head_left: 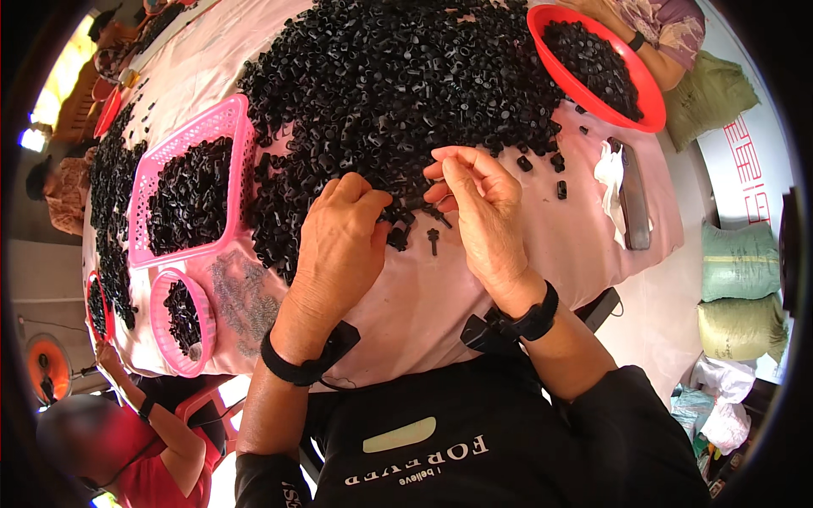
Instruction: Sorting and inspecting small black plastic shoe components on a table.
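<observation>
A large heap of small black plastic parts (406,76) covers the pink cloth in front of me. My left hand (339,229) is at the heap's near edge, its fingers curled and thumb drawn in; whatever they pinch is hidden. Just to the right, my right hand (487,212) has its fingers bent toward the thumb, and any small piece in them is too small to make out. Between the hands lie a few loose black parts (398,235). One dark stemmed piece (434,240) lies apart on the cloth below them.
Left stand a pink basket (241,169) and a smaller pink basket (206,317) of black parts, beside grey pieces (244,296). A red basin (652,106) sits far right, near a dark elongated object (633,199) and white tissue (610,182). Other people work around the table.
</observation>
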### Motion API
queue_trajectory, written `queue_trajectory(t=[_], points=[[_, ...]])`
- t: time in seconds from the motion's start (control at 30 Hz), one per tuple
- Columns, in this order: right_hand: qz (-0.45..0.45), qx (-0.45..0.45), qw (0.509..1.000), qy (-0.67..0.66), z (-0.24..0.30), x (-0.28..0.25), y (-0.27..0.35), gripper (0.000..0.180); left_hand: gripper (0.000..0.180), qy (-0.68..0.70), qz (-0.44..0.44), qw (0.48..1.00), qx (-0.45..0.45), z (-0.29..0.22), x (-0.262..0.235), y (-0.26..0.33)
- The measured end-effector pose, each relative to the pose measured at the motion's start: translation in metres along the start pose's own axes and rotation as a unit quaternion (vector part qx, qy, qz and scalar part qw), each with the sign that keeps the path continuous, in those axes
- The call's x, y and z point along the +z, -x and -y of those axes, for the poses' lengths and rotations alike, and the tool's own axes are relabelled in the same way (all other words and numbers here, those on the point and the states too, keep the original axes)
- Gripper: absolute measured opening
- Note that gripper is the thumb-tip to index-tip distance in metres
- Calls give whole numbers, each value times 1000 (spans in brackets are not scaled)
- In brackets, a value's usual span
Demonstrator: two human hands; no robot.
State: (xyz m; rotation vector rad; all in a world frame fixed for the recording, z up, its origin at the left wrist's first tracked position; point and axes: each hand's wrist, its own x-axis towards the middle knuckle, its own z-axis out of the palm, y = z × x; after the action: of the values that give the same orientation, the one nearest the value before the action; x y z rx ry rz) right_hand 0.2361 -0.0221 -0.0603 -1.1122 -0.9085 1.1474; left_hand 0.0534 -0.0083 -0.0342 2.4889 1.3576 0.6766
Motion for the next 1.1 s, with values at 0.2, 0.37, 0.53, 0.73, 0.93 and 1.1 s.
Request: queue_trajectory(t=[0.2, 0.37, 0.53, 0.73, 0.93, 1.1], points=[[15, 23, 1000, 7, 3, 2, 0, 23, 31, 10, -12, 1000, 13, -4, 7, -2], [50, 25, 998, 12, -2, 2, 1, 21, 30, 1, -10, 1000, 11, 2, 6, 0], [111, -10, 988, 107, -12, 5, 1, 18, 24, 116, -48, 991, -49, 0, -1, 0], [157, 19, 983, 92, -6, 6, 4, 16, 22, 180, -79, 980, -31, -10, -10, -1], [129, 53, 987, 79, -3, 8, 2, 16, 14, 125, -7, 989, -82, -1, -33, 8], [123, 59, 988, 69, 1, 9, 2, 17, 15, 74, 63, 994, -57, 5, -31, 25]])
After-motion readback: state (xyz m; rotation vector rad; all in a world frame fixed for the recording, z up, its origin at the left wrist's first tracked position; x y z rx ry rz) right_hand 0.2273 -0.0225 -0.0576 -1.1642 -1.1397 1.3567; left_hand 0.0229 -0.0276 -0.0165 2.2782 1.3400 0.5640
